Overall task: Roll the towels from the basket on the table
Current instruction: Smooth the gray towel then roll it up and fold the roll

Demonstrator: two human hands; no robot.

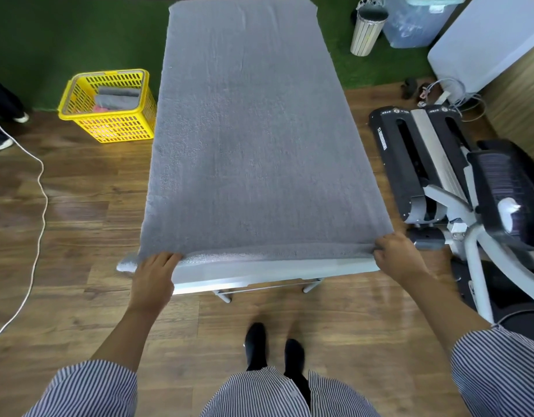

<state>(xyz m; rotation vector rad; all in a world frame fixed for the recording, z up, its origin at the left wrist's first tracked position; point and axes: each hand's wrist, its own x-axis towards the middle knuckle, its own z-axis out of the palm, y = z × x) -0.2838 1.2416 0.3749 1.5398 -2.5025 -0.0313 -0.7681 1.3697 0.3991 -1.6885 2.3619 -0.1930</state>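
Wooden floor surrounds my table, which a flat grey towel covers. With arms stretched forward, my left hand and right hand each grip its near edge; the yellow basket stands left.

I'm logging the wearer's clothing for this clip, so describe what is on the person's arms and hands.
Both arms wear loose short sleeves with fine dark and white stripes, the left sleeve and the right sleeve ending near the elbow. The forearms below them are bare. The left hand and right hand wear no gloves; no rings, watch or bands are visible.
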